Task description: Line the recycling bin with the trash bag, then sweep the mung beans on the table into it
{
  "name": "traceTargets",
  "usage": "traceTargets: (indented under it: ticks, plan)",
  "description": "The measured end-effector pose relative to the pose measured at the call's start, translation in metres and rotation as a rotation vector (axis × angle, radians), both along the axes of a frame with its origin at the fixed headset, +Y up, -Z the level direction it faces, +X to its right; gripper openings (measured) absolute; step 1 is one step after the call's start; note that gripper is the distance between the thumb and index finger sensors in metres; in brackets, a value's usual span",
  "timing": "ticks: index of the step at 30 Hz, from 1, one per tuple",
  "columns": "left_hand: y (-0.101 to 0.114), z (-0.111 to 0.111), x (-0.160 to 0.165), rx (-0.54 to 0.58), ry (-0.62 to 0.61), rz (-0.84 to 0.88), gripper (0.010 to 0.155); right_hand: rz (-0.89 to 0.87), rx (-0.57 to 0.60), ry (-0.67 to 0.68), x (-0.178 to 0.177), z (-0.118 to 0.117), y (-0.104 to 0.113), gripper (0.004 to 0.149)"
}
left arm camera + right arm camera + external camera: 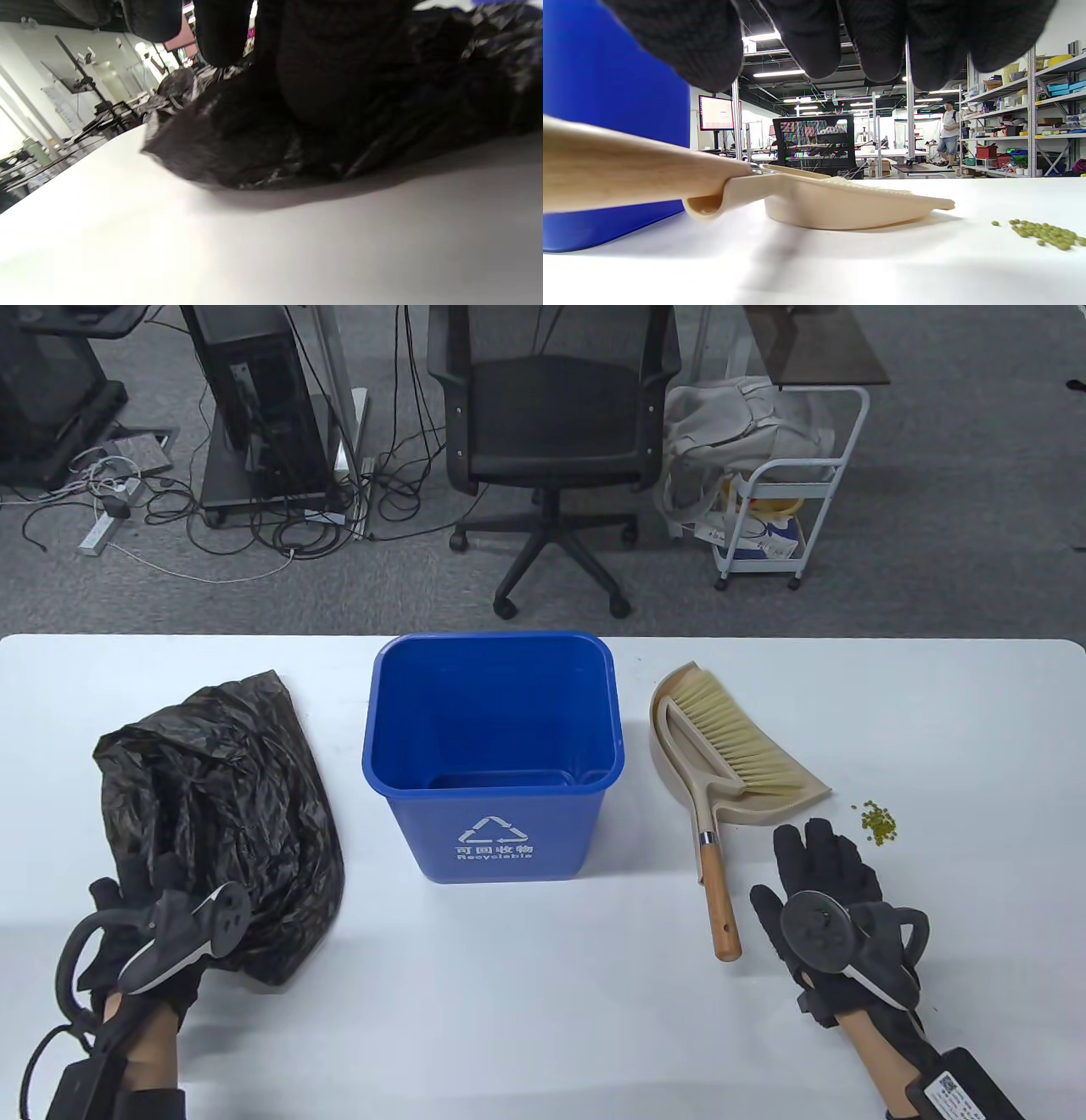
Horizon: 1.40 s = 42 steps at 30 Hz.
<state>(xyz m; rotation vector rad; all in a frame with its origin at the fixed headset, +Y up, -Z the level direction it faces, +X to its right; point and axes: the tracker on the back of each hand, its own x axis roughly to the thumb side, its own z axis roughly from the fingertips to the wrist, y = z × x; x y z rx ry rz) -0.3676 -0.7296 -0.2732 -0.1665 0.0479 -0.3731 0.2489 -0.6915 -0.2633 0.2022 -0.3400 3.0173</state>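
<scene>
The left hand [140,925] rests on the near end of the crumpled black trash bag [221,806], which lies on the white surface [543,1001] to the left of the blue recycling bin [492,755]. The fingers reach into the folds, but whether they pinch the plastic cannot be told from either view. The right hand [836,916] lies flat and spread on the surface, holding nothing, just right of the brush [721,780].

The step in hand looks like picking up the bag to line the bin. To do it well, the hand should find the open mouth of the bag rather than a random fold, lift it clear, shake it loose, then bring in the other hand to spread the mouth over all four rim edges so it does not slip inside.

The bag's long axis runs near to far, leaning a little to the right at its far tip; which end is the mouth is not clear. The bin stands upright, opening upward, its recycling mark facing the near side. The brush lies in the dustpan [764,802], bristles to the far side and its wooden handle pointing near. The mung beans [880,819] sit in a small cluster just right of the dustpan's lip, near the right hand's fingertips.
</scene>
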Motion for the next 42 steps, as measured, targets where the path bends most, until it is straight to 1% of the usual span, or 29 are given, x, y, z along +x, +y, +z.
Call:
traceTargets:
  ticks: [3, 6, 12, 17, 19, 23, 25, 27, 28, 30, 35, 37, 40, 41, 42]
  plan:
    - [0.007, 0.002, 0.012, 0.031, -0.045, 0.06, 0.039, -0.004, -0.007, 0.0, 0.0, -0.002, -0.001, 0.076]
    - [0.02, 0.011, 0.036, 0.06, -0.14, 0.115, 0.039, -0.008, -0.007, 0.004, -0.001, -0.002, -0.001, 0.076]
    - [0.039, 0.038, 0.095, 0.084, -0.35, 0.168, 0.039, -0.04, -0.001, 0.037, -0.01, 0.001, 0.002, 0.075]
    - [0.046, 0.06, 0.141, 0.103, -0.503, 0.205, 0.039, -0.079, -0.012, 0.107, -0.03, 0.004, 0.009, 0.073]
    - [0.047, 0.067, 0.161, 0.105, -0.565, 0.208, 0.039, -0.119, -0.049, 0.143, -0.042, 0.003, 0.014, 0.072]
    - [0.049, 0.075, 0.195, 0.115, -0.654, 0.243, 0.039, -0.117, -0.121, 0.221, -0.07, 0.003, 0.021, 0.069]
    - [0.05, 0.078, 0.211, 0.124, -0.691, 0.259, 0.039, -0.174, -0.167, 0.259, -0.084, 0.003, 0.025, 0.067]
    - [0.051, 0.08, 0.226, 0.131, -0.727, 0.263, 0.039, -0.24, -0.232, 0.292, -0.098, 0.004, 0.028, 0.067]
    - [0.052, 0.08, 0.235, 0.116, -0.733, 0.262, 0.039, -0.26, -0.266, 0.309, -0.107, 0.004, 0.028, 0.067]
    - [0.051, 0.08, 0.248, 0.119, -0.763, 0.273, 0.039, -0.242, -0.324, 0.324, -0.122, 0.003, 0.029, 0.067]
    - [0.051, 0.082, 0.272, 0.165, -0.828, 0.246, 0.039, -0.211, -0.423, 0.348, -0.151, -0.004, 0.023, 0.068]
    - [0.052, 0.085, 0.278, 0.191, -0.853, 0.249, 0.039, -0.227, -0.49, 0.366, -0.157, -0.007, 0.019, 0.068]
    - [0.055, 0.087, 0.281, 0.219, -0.873, 0.265, 0.039, -0.259, -0.579, 0.467, -0.163, -0.01, 0.013, 0.071]
    - [0.057, 0.087, 0.282, 0.225, -0.874, 0.269, 0.039, -0.267, -0.618, 0.536, -0.165, -0.01, 0.01, 0.072]
    - [0.059, 0.087, 0.282, 0.231, -0.871, 0.273, 0.039, -0.27, -0.641, 0.573, -0.166, -0.008, 0.009, 0.074]
